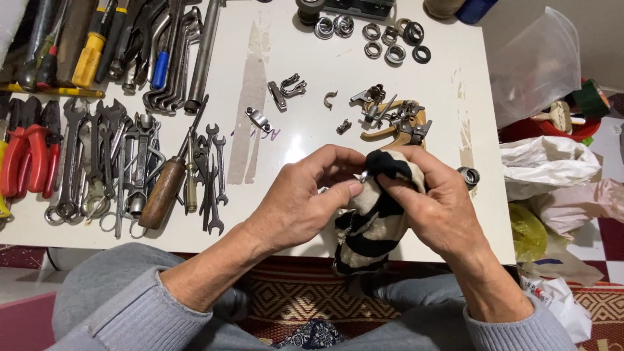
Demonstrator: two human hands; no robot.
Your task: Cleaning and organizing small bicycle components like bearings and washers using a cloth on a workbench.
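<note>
striped black-and-cream rag [370, 224] sits bunched in the right hand [432, 208], wrapped over its fingers so the cloth works as a pad; the loose end hangs off the worktop [273, 140] edge toward the lap. left hand [302, 205] pinches a small metal part [363, 175] betw thumb and forefinger, tip just showing where both hands meet, touching the rag. part is too small to say what it is. both hands are closed: left gripping the part, right clamped on the rag & pressing it to the part, prob to wipe it w/o skin touching the metal.

hands are held just above the near edge of the worktop, close to the body, so the grip stays steady and in plain sight.

other small bits lie spread just beyond the hands: clamp pieces [286, 88], a cluster of fittings on a tan handle [393, 117], one ring [468, 175] just right of the right hand. bearings and rings [383, 39] are grouped at the far edge. spanners [117, 156], red pliers [26, 156] & a wood-handled screwdriver [166, 188] lie in rows on the left, within reach. plastic bags [546, 162] sit off to the right, on the floor side.
</note>
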